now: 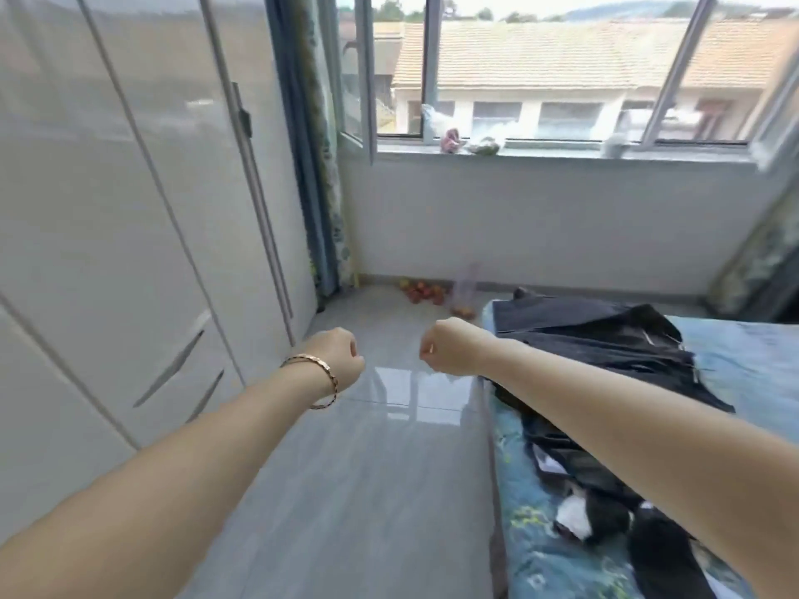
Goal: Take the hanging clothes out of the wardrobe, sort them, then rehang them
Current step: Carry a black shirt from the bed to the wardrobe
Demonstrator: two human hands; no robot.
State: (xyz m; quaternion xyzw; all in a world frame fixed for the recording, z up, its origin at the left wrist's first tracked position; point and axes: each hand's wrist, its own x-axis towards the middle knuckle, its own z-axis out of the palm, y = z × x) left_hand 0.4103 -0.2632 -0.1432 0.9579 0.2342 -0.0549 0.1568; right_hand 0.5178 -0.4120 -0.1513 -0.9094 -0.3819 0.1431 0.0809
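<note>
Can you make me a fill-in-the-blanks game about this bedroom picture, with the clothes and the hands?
1. The dark clothes lie on the ____, not on the floor.
2. The wardrobe doors are ____.
3. The bracelet is on the ____ wrist.
4. The left hand and the right hand are both closed into ____.

Missing words: bed; shut; left; fists

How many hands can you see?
2. The left hand, with a bracelet on its wrist, is fisted over the floor by the wardrobe. The right hand is fisted beside the bed. Neither holds anything.
</note>
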